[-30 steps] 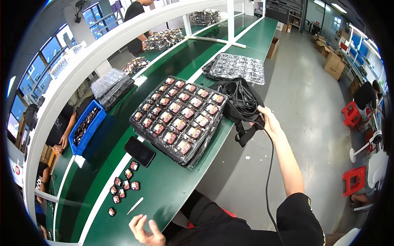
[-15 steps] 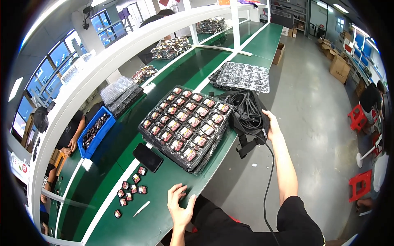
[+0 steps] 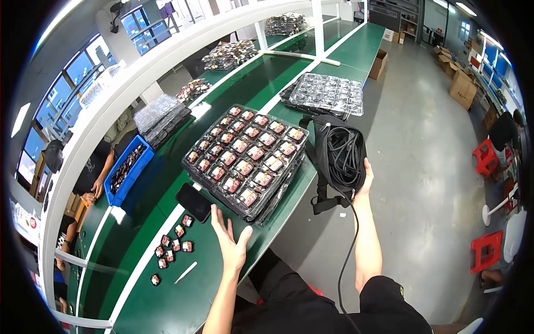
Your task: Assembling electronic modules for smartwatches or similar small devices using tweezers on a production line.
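Note:
My right hand grips the right side of a black bag, with some of its fingers hidden behind it. Inside the bag lies a coiled black cable, and one length of it hangs down toward my body. The bag is at the table's right edge, beside a stack of clear plastic trays. Small black pieces with red-and-white labels fill the top tray's pockets. My left hand, empty with fingers spread, is over the table by the stack's near corner. A black phone lies just beyond its fingertips.
Several loose labelled pieces and white tweezers lie on the green table. Farther back is a stack of clear trays. A blue bin stands across the belt near another person's hands. Red stools stand at right.
My right hand has turned the bag more upright, showing more of the cable inside. My left hand has moved forward and left, toward the phone and the tray stack, its fingers straightening.

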Tool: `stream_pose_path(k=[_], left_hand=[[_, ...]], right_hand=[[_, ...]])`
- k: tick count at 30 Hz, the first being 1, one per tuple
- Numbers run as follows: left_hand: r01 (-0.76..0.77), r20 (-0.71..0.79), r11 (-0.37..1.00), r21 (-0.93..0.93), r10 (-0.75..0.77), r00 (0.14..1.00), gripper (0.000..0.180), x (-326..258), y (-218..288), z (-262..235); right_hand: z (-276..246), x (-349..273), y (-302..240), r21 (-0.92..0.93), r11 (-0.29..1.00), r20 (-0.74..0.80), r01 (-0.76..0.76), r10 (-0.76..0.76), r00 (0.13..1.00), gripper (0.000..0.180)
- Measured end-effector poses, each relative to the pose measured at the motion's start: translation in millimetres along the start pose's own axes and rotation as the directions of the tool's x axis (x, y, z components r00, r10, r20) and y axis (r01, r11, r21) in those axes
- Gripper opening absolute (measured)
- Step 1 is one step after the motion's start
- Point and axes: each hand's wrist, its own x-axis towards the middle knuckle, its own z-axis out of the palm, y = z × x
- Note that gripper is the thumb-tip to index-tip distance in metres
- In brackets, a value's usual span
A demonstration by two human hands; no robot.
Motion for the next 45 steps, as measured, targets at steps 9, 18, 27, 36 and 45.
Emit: stream_pose_path(k=[9, 18, 27, 36, 45], left_hand=[[-0.021, -0.198, 0.999, -0.051, 0.01, 0.98, 0.125, -4.9, -5.8, -9.1], [-0.433, -0.049, 0.901, 0.003, 0.433, 0.9, 0.076, 38.9, 113.9, 23.1], [-0.063, 0.349, 0.995, -0.081, 0.087, 0.933, 0.055, 165.0, 103.2, 279.8], [-0.277, 0.243, 0.501, 0.82, 0.133, 0.961, 0.093, 344.9, 35.8, 342.0], [-0.038, 0.158, 0.413, 0.91, -0.26, 0.953, 0.144, 469.8, 6.5, 310.4]], right_hand=[[22.9, -84.4, -9.9, -0.059, 0.995, -0.221, 0.074, -0.086, 0.972, 0.055], [-29.8, -182.7, -31.9, -0.065, 0.987, -0.152, 0.145, -0.154, 0.976, 0.071], [-62.3, -288.3, -41.0, -0.085, 0.971, -0.298, 0.225, -0.24, 0.924, 0.074], [-100.5, -329.6, -47.4, -0.079, 0.937, -0.448, 0.34, -0.338, 0.828, 0.071], [-149.5, -278.8, -50.6, -0.074, 0.922, -0.475, 0.379, -0.367, 0.8, 0.074]])
